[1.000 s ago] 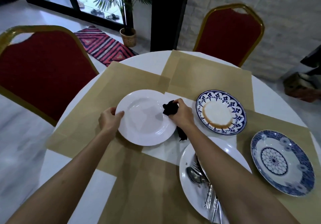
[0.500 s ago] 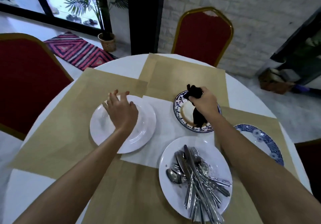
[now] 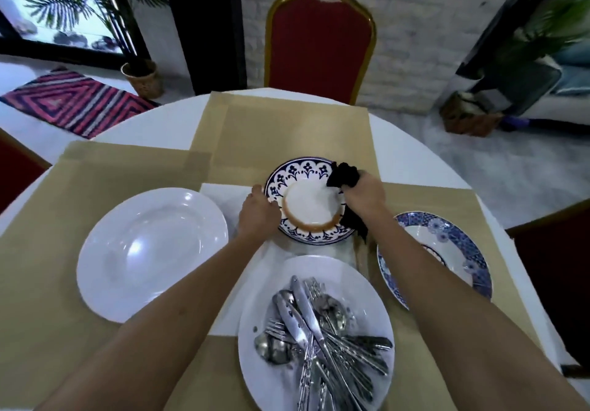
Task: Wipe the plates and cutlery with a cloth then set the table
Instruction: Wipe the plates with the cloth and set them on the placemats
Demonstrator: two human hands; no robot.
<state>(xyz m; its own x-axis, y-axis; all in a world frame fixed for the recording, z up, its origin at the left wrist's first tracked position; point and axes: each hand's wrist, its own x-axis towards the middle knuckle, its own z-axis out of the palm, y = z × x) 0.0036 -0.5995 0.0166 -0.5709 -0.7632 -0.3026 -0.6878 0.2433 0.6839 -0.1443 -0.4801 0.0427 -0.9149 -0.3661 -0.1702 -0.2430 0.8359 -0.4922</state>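
Step in hand: the blue plate [image 3: 293, 171] sat near the middle of the table [image 3: 415, 161], and by my reckoning it was the one being wiped.
Left hand: the left hand [image 3: 258, 216] gripped that plate's rim at 9 o'clock, steadying it.
Right hand: the right hand [image 3: 364, 192] was closed round the cloth [image 3: 343, 176] at the plate's 2 o'clock edge.
Cloth: dark and bunched, its top touched the rim and a tail hung below the wrist.
Seemingly done: the white plate [image 3: 153, 251] at 8 o'clock lay bare and glossy on a mat [image 3: 281, 129]. It looked clean, though nothing showed whether it had been wiped.
Left to do: the floral plate [image 3: 463, 257] at 4 o'clock looked untouched. The cutlery [image 3: 319, 331] lay heaped on the near plate [image 3: 255, 308] at 6 o'clock, so none of it had been laid out.
Setting: no place was laid before the chair [image 3: 319, 43] at 12 o'clock, so I'd put the job at well under half.
Hard to make out: a brown ring circled the blue plate's well, and I couldn't tell whether it was stain or glaze.
Hidden: the right forearm covered part of the floral plate, and both hands hid the rim beneath them.
Cut off: the near plate and the cutlery handles ran out of view at the bottom.
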